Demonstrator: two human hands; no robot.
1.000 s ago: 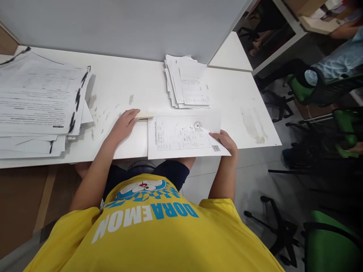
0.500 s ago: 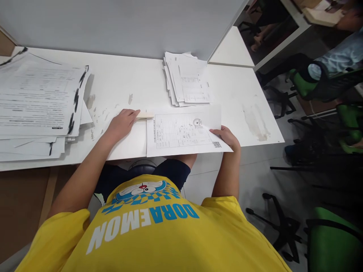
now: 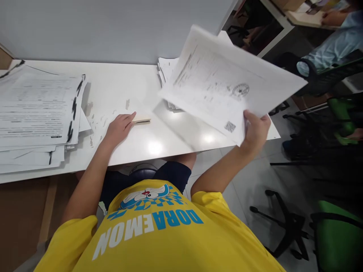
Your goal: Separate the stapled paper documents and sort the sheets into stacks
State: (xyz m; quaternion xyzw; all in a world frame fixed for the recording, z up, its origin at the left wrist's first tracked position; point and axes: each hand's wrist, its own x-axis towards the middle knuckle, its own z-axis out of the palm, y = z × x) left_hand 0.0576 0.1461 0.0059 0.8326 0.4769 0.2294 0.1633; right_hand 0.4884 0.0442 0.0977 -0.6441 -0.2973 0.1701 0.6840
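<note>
My right hand (image 3: pixel 255 132) grips a printed paper sheet (image 3: pixel 212 79) by its lower right edge, thumb on the printed side. The sheet is raised and tilted above the desk, with a round stamp and a square code showing on it. Behind the sheet, a paper stack (image 3: pixel 167 70) is mostly hidden. My left hand (image 3: pixel 120 127) rests on the desk with its fingers closed on one end of a flat, pale stick-like thing (image 3: pixel 143 121), dark along one edge. Its exact kind is unclear.
A taller pile of printed papers (image 3: pixel 39 109) with black-marked edges lies on the left of the white desk (image 3: pixel 136 145). A grey partition (image 3: pixel 107 30) stands behind. To the right are green chairs (image 3: pixel 337 230) and another person's sleeve (image 3: pixel 334 56).
My right hand has lifted the sheet off the desk and swung it up and to the right, over the stack. My left hand still holds the pale stick in about the same place.
</note>
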